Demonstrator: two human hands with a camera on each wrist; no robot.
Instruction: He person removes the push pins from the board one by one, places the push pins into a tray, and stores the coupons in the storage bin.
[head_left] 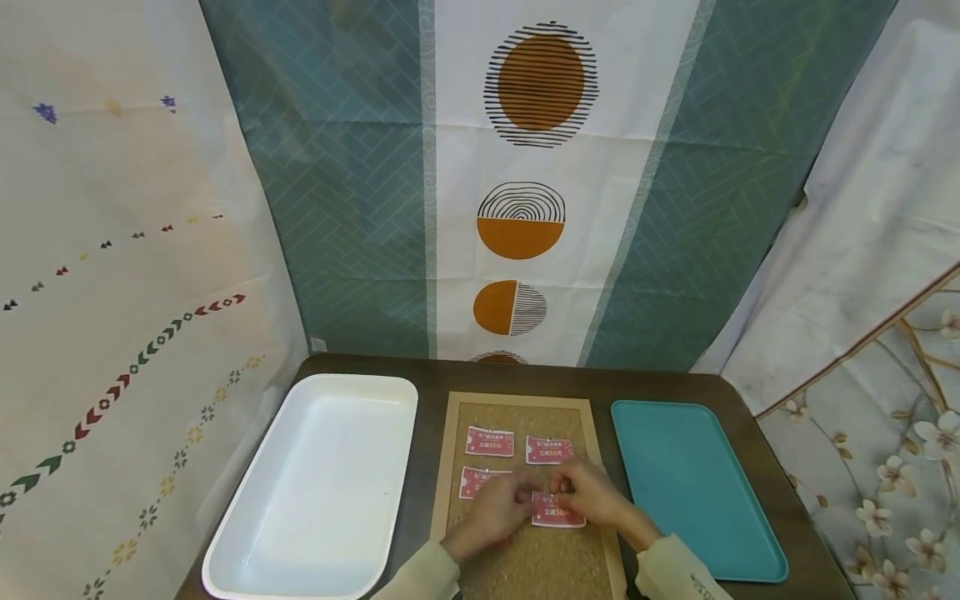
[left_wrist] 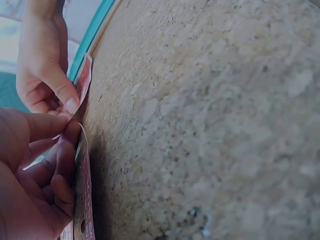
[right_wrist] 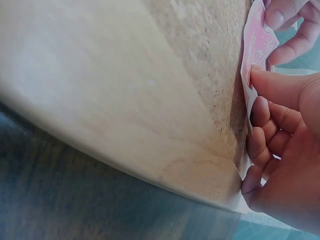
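Note:
A pink-red paper coupon (head_left: 558, 514) with white print lies against the lower right part of a cork board (head_left: 525, 554). My right hand (head_left: 594, 493) pinches it near its top edge; the right wrist view shows the thumb (right_wrist: 272, 85) on the printed face and the other fingers curled beside the paper. From the left, my left hand (head_left: 495, 507) pinches the same coupon at its upper left corner, its thumb and fingertip close together in the left wrist view. The left hand partly covers another coupon (head_left: 474, 481). Two more coupons, one left (head_left: 490, 442) and one right (head_left: 548, 451), sit higher up.
A deep white tray (head_left: 315, 483) stands left of the board, and a flat teal tray (head_left: 697, 492) lies to its right. The board's pale wooden frame (head_left: 525, 400) rests on a dark table (head_left: 442, 379). Patterned cloths hang behind and at both sides.

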